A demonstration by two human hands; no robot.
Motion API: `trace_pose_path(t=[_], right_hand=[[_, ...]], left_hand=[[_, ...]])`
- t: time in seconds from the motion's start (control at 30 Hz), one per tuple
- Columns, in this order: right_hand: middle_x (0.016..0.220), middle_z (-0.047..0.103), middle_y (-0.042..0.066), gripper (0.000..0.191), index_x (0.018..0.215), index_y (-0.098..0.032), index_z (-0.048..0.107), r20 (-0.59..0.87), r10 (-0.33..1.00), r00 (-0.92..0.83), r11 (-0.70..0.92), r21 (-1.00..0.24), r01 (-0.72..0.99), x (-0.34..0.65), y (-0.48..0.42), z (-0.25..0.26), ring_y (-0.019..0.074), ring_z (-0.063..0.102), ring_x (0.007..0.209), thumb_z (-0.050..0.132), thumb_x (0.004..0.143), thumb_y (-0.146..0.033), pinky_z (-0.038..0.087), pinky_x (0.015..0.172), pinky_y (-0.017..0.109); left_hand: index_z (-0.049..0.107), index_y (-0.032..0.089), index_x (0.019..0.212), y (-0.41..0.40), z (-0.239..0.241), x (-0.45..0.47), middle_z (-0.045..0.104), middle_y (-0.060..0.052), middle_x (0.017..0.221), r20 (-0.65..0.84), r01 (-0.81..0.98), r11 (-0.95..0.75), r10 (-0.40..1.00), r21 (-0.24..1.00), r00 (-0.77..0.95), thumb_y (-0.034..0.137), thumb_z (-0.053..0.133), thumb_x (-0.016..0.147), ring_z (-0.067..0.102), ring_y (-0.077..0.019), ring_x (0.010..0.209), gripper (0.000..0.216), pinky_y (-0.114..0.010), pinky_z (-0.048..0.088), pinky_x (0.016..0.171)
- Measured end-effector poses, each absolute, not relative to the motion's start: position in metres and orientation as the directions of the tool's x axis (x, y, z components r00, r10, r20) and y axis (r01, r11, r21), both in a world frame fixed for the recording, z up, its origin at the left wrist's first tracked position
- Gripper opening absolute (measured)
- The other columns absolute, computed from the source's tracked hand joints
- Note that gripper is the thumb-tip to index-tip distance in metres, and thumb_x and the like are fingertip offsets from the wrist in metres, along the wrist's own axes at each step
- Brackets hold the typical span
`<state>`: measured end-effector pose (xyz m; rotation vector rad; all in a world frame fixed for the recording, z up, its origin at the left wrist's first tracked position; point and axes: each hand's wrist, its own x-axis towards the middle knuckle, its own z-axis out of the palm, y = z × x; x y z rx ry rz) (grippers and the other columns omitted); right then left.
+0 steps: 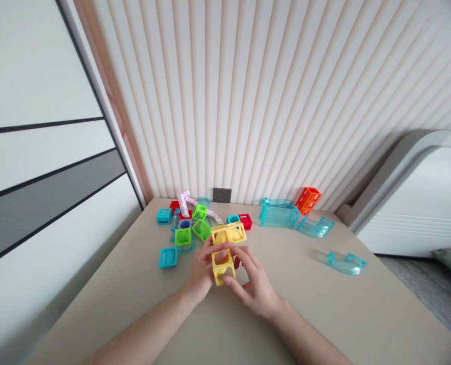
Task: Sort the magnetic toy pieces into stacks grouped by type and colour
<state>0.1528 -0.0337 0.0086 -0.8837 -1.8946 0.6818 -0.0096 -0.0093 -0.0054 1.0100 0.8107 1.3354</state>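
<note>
A person holds a bent yellow block piece [223, 266] over the middle of the table [362, 314]. It is made of yellow squares with big holes in them. Part of it points down toward the person, and its top part sticks out to the right.

The left hand [199, 274] is closed around the left side of the yellow piece. The right hand [256, 288] grips it from the right, with the thumb on the bottom square and the fingers higher up.

Just past the hands, toward the far left corner of the table, is a messy pile. It has a green block [183, 236], a pair of green blocks [201, 229] and a shiny pale purple strip [183, 204]. A flat blue block [168, 257] lies nearer the left edge, apart from the pile. A red block [245, 221] sits near the middle of the far edge.

Close to the far right corner stands an orange tower [307, 201]. See-through blue tracks [279, 216] are beside it. One curved see-through piece [346, 264] lies alone near the right edge.
</note>
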Motion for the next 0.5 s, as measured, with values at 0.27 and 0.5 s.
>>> trace_pose_path(t=[0.27,0.5], right_hand=[[0.122,0.062,0.010,0.041,0.129,-0.029,0.058,0.515,0.783,-0.349,0.612,-0.739,0.282,0.1520,-0.0329,0.0140,0.0226,0.062,0.095,0.065,0.089,-0.025,0.054,0.081,0.035],[0.105,0.068,0.007,0.025,0.115,-0.026,0.064,0.519,0.848,-0.111,0.530,-0.839,0.127,0.1559,-0.0304,0.0072,0.0223,0.062,0.089,0.061,0.092,-0.035,0.052,0.078,0.034]], left_hand=[[0.079,0.024,0.100,-0.0082,-0.0076,-0.0132,0.053,-0.011,0.138,0.117,-0.367,-0.055,0.982,0.929,0.149,0.039,0.077,0.077,0.056,-0.0342,0.120,0.027,-0.040,0.057,0.087],[0.074,0.028,0.112,-0.0085,-0.0067,-0.0126,0.054,-0.009,0.134,0.173,-0.399,-0.067,0.956,0.915,0.236,0.044,0.083,0.071,0.055,-0.0327,0.123,0.045,-0.039,0.052,0.097]])
